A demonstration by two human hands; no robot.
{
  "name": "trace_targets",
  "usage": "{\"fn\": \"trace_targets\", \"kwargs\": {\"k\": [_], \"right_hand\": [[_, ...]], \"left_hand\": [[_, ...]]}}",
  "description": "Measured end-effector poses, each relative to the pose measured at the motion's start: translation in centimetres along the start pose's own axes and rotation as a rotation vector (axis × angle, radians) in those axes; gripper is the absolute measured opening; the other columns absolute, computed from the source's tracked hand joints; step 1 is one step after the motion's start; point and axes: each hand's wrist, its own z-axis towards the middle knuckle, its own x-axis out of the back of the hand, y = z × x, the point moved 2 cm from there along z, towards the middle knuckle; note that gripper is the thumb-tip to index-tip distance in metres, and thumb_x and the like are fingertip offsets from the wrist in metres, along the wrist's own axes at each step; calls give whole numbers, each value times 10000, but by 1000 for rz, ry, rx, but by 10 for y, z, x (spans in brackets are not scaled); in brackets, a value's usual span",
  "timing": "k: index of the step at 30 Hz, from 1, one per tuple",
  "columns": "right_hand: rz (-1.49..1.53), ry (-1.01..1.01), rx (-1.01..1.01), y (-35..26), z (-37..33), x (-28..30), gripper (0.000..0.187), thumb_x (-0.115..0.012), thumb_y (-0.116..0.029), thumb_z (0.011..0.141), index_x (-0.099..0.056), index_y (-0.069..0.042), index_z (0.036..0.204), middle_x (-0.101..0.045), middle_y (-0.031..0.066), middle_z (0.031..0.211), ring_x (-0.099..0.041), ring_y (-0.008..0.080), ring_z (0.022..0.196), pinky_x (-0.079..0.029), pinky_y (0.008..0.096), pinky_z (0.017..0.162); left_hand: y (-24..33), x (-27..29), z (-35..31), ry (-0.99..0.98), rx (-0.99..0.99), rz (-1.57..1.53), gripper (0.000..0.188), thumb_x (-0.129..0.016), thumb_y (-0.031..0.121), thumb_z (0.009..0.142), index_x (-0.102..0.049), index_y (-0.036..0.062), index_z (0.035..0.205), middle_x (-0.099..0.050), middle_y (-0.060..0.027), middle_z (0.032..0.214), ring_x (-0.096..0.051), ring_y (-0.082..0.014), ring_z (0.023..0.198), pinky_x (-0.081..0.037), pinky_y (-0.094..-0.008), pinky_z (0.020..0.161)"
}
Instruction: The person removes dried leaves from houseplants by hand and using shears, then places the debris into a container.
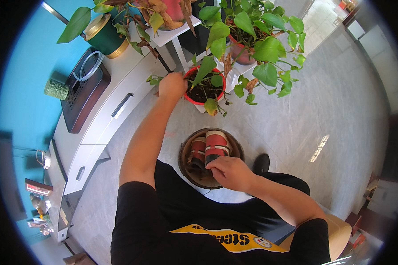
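My left hand (pixel 172 86) is closed at the left edge of a red-rimmed plant pot (pixel 224 86) with dark soil and a few green leaves. Its fingertips are hidden, and a small leafy sprig (pixel 153 80) shows just left of it. My right hand (pixel 231 173) pinches the black lower end of a red, cream and black strapped item (pixel 217 141). A similar red item (pixel 198 148) lies beside it. Both rest inside a round dark-rimmed bin (pixel 184 170) between my legs. I cannot tell their exact kind.
Trailing green plants (pixel 265 48) in a pot stand on a white stand (pixel 177 51) at the back. A white drawer cabinet (pixel 104 117) on the left holds a dark box (pixel 86 99), a green canister (pixel 104 37) and a green cup (pixel 56 89). Grey tile floor (pixel 331 115) lies right.
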Motion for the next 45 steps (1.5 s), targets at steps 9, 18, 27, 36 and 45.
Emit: {"fn": "trace_targets", "kwargs": {"k": [9,18,27,36,45], "right_hand": [[-15,-44,-47,-2,2,-2,155,-614,-81,899,-711,-63,1019,-729,136,928,-711,335,883,-579,427,800],[-10,-54,-28,-2,1,-8,163,-609,-92,896,-711,-67,1020,-730,132,931,-711,331,890,-581,425,803],[-18,-38,-18,-4,1,-6,155,-607,-90,901,-709,-65,1016,-730,134,927,-712,332,885,-582,426,795],[-18,-46,-25,-3,-1,-6,159,-612,-94,898,-709,-71,1022,-732,130,937,-712,331,889,-582,426,802],[-28,-41,25,0,0,-11,156,-620,-60,884,-707,-59,1014,-729,115,953,-710,319,898,-581,409,803]], "left_hand": [[-11,8,-6,2,-136,-71,193,-589,181,915,-705,103,1048,-723,-161,1015,-699,-392,953,-566,-517,808],[-17,-3,-2,45,-243,4,158,-622,164,899,-723,127,1015,-685,-123,1006,-699,-366,932,-567,-501,788],[-10,-6,5,33,-238,23,164,-599,117,899,-727,132,1002,-673,-131,1039,-705,-363,958,-579,-486,800],[-23,-4,3,-11,-186,-18,187,-602,136,923,-691,124,1086,-692,-140,1108,-700,-368,1015,-573,-490,844],[-15,2,1,-102,-260,-7,175,-620,104,883,-675,72,1046,-710,-163,1079,-687,-379,1033,-558,-500,853]]}}
